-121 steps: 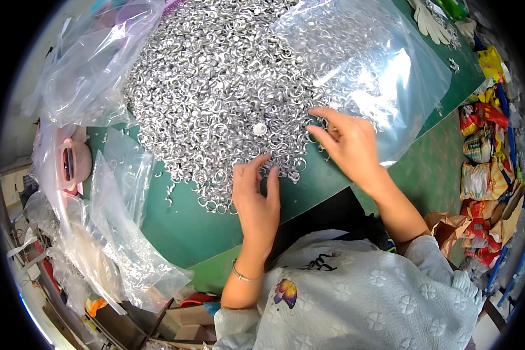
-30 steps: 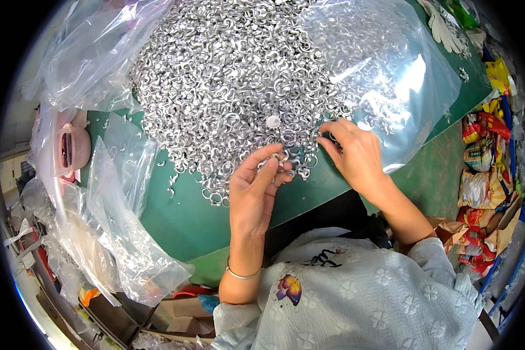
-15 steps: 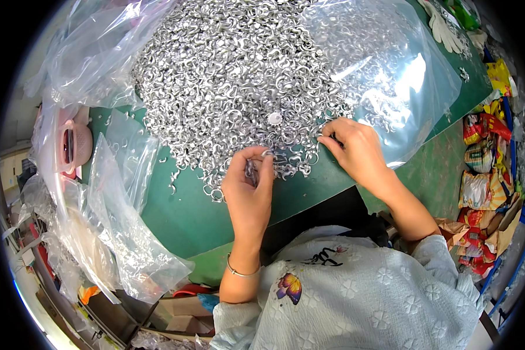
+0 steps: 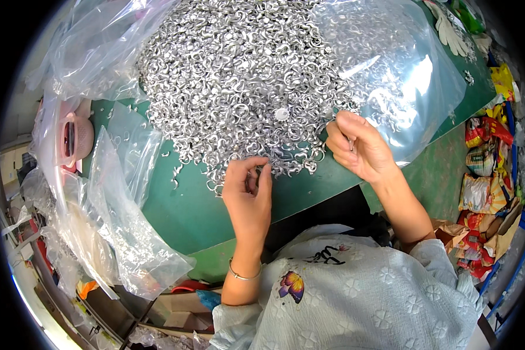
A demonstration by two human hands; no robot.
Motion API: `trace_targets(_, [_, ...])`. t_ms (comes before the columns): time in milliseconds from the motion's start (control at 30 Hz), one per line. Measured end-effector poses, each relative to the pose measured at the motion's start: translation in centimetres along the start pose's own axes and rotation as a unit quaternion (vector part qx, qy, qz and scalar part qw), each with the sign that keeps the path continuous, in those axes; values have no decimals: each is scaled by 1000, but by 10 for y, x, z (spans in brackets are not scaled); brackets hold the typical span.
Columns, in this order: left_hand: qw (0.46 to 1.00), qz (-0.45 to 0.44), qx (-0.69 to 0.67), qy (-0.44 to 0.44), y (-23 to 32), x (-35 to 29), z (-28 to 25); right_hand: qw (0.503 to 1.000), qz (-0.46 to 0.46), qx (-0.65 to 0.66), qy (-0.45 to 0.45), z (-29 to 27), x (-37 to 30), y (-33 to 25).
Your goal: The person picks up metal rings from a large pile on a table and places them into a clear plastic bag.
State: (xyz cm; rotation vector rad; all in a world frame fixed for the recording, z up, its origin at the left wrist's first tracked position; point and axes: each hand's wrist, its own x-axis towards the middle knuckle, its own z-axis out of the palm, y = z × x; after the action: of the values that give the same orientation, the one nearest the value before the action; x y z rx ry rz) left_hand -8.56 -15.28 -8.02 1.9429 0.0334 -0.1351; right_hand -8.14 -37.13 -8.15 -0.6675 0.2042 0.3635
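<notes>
A wide heap of small, curved silver metal pieces [image 4: 233, 76] covers the green table. At its near edge, my left hand [image 4: 248, 189] is curled, thumb and index finger close together. Bits of metal show in the gap between its fingers, though their exact shape is hidden. To the right, my right hand [image 4: 361, 149] is lifted just off the heap's edge with its fingers folded in. A small shiny piece shows between those fingers. A round, pale metal disc [image 4: 282, 114] lies on top of the heap between and beyond my hands.
A clear plastic bag [image 4: 417, 111] covers the heap's right side; more clear plastic [image 4: 119, 216] lies at the left. A pink plastic container [image 4: 76, 143] stands on the left. White gloves [image 4: 449, 32] lie far right. Colourful packets [image 4: 481, 186] stand beyond the right table edge.
My right hand has risen away from the heap's edge and turned, its fingers now folded in. My left hand stays near the same spot, slightly lower, its fingertips still close together.
</notes>
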Motion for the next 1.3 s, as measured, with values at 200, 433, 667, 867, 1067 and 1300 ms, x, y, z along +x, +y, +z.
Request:
trace_targets(200, [972, 144, 187, -4, 8, 12, 17, 961, -70, -235, 130, 2, 3, -1])
trace_targets(433, [976, 151, 159, 4, 6, 17, 10, 619, -247, -714, 215, 7, 11, -3])
trace_targets(667, [986, 103, 120, 59, -2, 6, -10, 546, -254, -770, 210, 5, 16, 4])
trace_targets(867, [886, -230, -394, -80, -1, 8, -29, 507, -212, -786, 284, 6, 5, -9])
trace_targets(1067, [921, -201, -328, -67, 4, 3, -19, 769, -101, -623, 104, 42, -3, 4])
trace_targets(1300, [919, -167, -342, -102, 5, -3, -14, 815, -101, -570, 7, 53, 12, 34])
